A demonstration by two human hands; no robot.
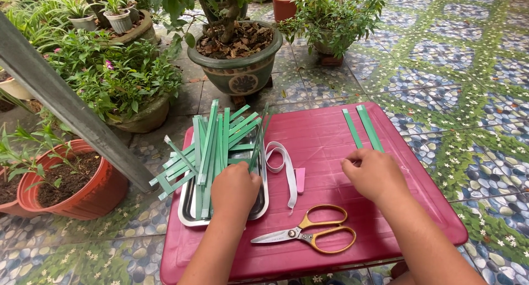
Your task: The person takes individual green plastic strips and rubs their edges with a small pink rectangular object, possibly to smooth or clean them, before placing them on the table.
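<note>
My left hand (236,188) rests over a steel tray (189,210) heaped with green leaf strips (212,142), its fingers curled on a strip at the tray's right edge. My right hand (373,175) presses down on the near ends of two long green strips (362,128) lying on a dark pink table (325,131). A loop of white ribbon (285,164) and a small pink piece (300,180) lie between the hands. Scissors with gold handles (311,234) lie shut near the table's front edge.
Potted plants crowd the left and back: an orange pot (82,191), a large green glazed pot (239,70), and leafy flowering pots (138,114). A grey slanted beam (66,103) crosses the left. Patterned floor tiles (474,70) spread to the right.
</note>
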